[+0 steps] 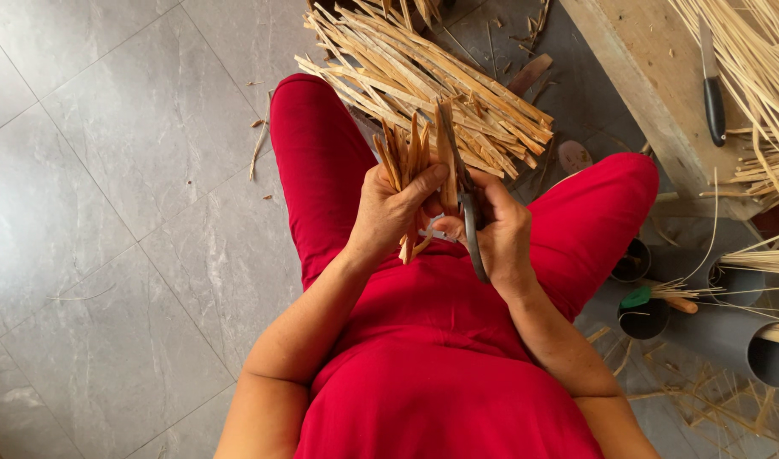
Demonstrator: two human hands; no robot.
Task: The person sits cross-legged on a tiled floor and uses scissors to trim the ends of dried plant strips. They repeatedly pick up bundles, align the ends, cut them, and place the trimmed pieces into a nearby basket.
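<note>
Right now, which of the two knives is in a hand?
The dark-handled knife in the right hand, working a strip beside the left hand's bundle. The other knife lies untouched on the wooden bench.

Red clothing, bare forearms

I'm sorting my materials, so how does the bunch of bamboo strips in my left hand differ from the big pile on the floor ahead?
The short tan bamboo strips gripped in the left hand stand roughly upright, while the heap of longer tan bamboo strips lies flat on the grey tiled floor. The held bunch is few; the heap holds many more. Both are flat split slats of the same colour.
</note>
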